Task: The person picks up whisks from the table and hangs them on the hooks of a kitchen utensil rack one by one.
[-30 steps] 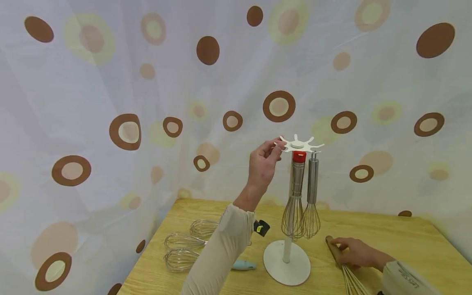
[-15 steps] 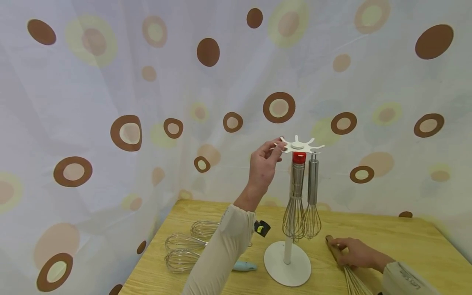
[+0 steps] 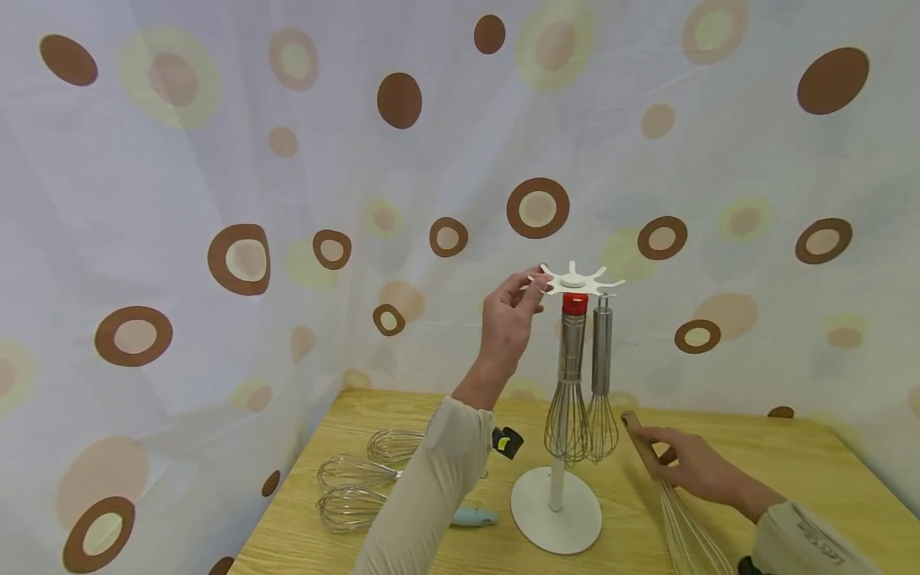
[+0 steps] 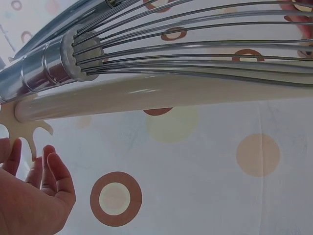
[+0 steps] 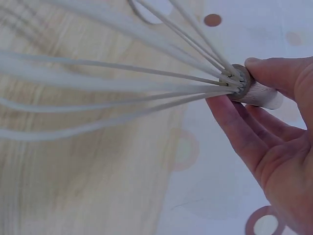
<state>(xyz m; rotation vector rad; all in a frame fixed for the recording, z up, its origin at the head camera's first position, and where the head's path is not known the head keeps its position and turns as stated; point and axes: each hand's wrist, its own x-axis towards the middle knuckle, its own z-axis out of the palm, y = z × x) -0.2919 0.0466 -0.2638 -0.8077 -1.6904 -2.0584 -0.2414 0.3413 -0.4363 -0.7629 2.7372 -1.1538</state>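
Note:
My left hand is raised to the top of a white whisk stand, thumb and fingers pinching a prong of its star-shaped top. From that top hang a red-tipped steel whisk and a slimmer steel whisk. In the left wrist view, fingers meet a prong below the steel handle. My right hand grips a whisk by its wooden handle, its pale wires pointing toward me. The right wrist view shows thumb and fingers around that handle, the wires over the table.
Several more whisks lie on the wooden table at left, partly under my left sleeve. Among them are a wire whisk head, a light-blue handle and a black handle end. A dotted curtain hangs behind.
My right hand has lifted the wooden-handled whisk, its handle end now higher and farther back. My left hand keeps its pinch on the stand's top.

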